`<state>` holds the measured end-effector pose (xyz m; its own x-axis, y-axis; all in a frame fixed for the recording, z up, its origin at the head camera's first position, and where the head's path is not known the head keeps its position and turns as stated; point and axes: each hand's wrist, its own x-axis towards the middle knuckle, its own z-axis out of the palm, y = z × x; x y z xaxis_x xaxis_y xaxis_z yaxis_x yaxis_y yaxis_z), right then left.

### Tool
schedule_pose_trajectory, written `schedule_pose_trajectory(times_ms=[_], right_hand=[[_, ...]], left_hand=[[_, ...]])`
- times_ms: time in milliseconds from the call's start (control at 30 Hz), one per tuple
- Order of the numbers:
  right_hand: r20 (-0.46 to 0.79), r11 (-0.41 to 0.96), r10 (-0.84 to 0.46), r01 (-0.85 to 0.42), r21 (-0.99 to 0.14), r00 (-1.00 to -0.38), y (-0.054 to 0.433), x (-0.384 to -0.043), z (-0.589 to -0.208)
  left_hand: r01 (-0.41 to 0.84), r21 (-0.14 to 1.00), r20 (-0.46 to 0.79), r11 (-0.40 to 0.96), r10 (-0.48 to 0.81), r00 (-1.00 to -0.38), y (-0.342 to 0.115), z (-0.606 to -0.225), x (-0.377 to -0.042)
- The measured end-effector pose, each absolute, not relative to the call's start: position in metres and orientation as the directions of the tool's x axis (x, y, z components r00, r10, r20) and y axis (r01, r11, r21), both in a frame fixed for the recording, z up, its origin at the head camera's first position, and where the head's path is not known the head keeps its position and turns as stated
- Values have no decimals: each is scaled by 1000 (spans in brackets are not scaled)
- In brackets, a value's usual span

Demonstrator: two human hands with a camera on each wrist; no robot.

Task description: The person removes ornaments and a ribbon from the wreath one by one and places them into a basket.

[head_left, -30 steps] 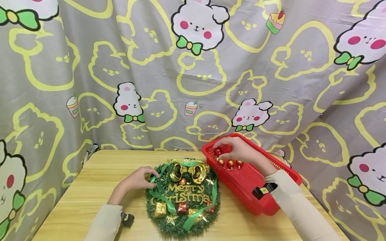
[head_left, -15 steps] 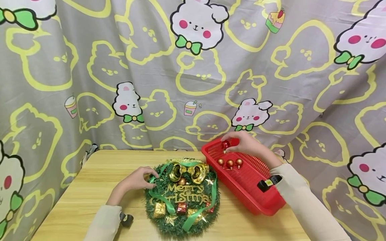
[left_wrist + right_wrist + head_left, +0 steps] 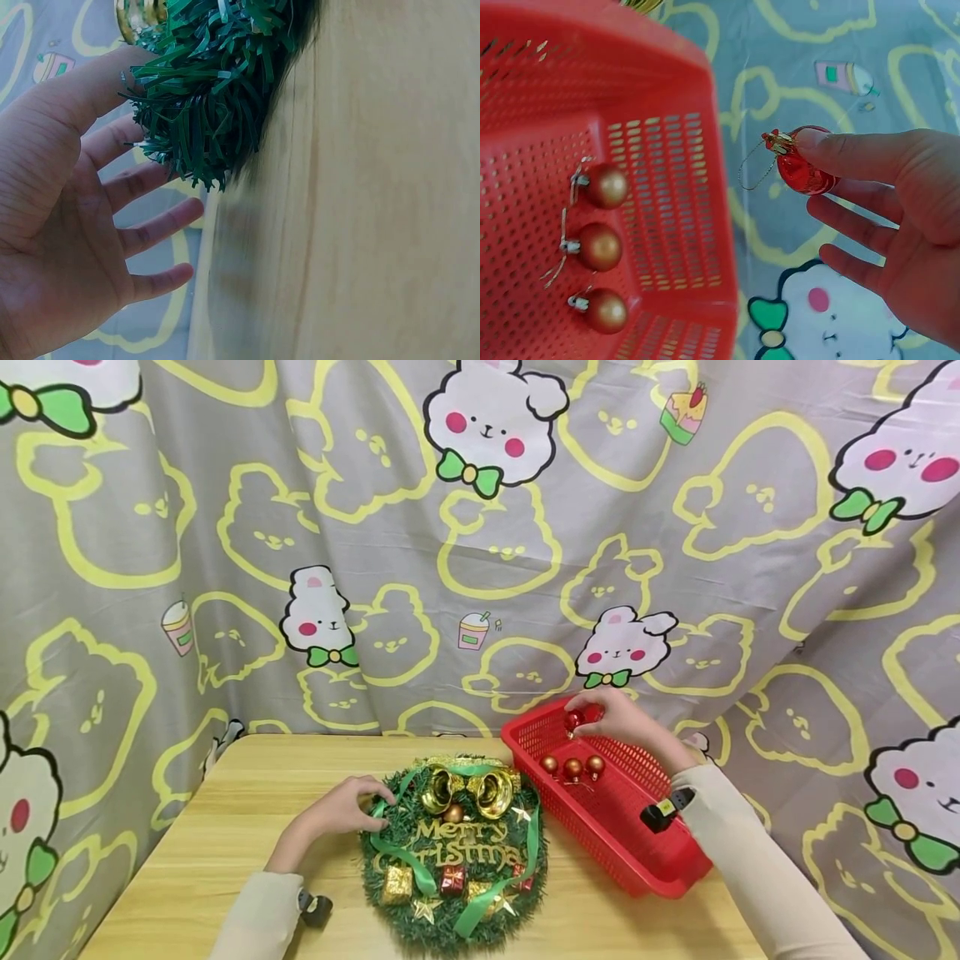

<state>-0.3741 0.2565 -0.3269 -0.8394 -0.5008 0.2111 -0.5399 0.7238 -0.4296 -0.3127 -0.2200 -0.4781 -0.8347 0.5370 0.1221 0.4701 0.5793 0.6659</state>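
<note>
In the head view a green tinsel Christmas wreath point(image 3: 442, 937) lies mid-table, bearing "Merry Christmas" lettering, gold bells, green ribbon, small gift boxes and stars. My left hand point(image 3: 337, 806) touches its left edge, thumb and first fingers at the tinsel. The left wrist view shows the other fingers extended and spread, with some fingertips hidden behind the strands. My right hand point(image 3: 618, 717) pinches a shiny red Christmas ball point(image 3: 804, 176) by its gold cap between thumb and index finger, a thin cord loop dangling from it. It is held above the far end of the red basket point(image 3: 622, 810).
Several copper-coloured balls, one of them a middle copper ball point(image 3: 600, 247), lie in the basket near its far end. The basket stands at an angle right of the wreath. A patterned curtain point(image 3: 405, 527) hangs behind the wooden table point(image 3: 247, 793).
My right hand has moved rightward and slightly up with the red ball, away from the copper balls. The basket's right side now appears farther left. The left hand has stayed at the wreath.
</note>
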Motion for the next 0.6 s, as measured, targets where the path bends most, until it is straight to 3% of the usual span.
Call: schedule_pose_trajectory(times_ms=[600], right_hand=[[188,776,-396,-437,-456,-899,277,-403,-371]], left_hand=[[454,680,116,575,528,-841,-220,-480,-313]])
